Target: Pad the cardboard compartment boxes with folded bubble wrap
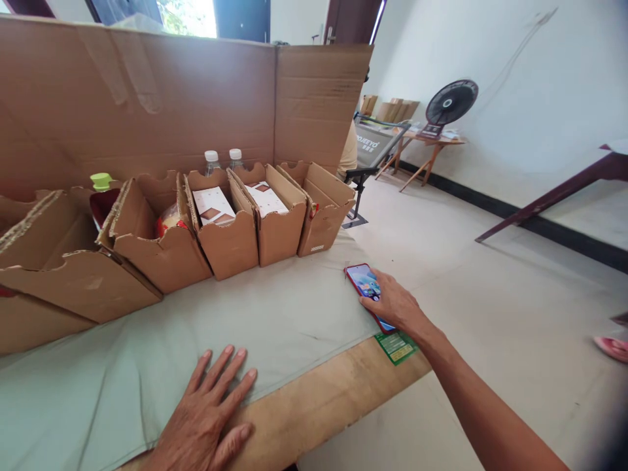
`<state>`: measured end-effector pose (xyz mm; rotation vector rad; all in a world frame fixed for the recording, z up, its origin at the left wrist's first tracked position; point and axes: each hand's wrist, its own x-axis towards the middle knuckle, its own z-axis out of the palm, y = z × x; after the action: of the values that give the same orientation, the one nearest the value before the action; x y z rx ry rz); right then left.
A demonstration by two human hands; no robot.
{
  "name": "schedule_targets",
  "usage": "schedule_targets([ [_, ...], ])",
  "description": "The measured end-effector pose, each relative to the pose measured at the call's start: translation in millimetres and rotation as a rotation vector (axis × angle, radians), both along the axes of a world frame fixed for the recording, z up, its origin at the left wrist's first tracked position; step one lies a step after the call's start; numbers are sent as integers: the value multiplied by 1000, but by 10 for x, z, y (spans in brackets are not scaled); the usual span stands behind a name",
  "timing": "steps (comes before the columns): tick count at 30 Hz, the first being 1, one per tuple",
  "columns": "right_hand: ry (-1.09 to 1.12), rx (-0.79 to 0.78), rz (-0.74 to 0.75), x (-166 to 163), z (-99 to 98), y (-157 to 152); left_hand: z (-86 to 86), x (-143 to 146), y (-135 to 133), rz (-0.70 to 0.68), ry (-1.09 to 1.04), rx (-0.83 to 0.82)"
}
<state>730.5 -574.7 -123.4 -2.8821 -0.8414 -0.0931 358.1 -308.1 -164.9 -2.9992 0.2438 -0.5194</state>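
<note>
Left hand (209, 405) palm down, fingers spread, gripping nothing, across smooth pale-green cloth (275, 327), creased at left, and bare tan board (304, 418). Right hand (395, 301) spans the phone (362, 278), thumb at one long side, fingers over the other; narrow grip. Phone sits at the cloth's right edge, by a green label (398, 350), screen up and lit; can't tell if fully resting. Likely light, rigid, slick glass, breakable; best held by the red case's long sides. Beyond: stiff corrugated bins (228, 252), wavy-cut rims; white-capped bottles (212, 159); flat cardboard panel (196, 98); fabric chair (373, 147); round black fan (451, 103).
</note>
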Motion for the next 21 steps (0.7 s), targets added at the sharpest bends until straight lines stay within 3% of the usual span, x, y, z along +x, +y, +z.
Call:
schedule_targets([
  [3,-31,3,59,61,124,-48,20,8,-7,-4,-10,-39],
  [5,-69,29,83,114,322,40,33,20,-9,-4,-11,-48],
  [10,-414,229,251,263,1062,730,44,33,0,2,-4,-20],
  [12,-487,198,364,341,1270,1070,36,22,0,12,7,-39],
  [16,-451,23,519,487,1382,1449,15,-12,-16,31,62,-124],
  [21,-427,-29,604,417,1409,1214,15,-28,-27,57,154,-239],
])
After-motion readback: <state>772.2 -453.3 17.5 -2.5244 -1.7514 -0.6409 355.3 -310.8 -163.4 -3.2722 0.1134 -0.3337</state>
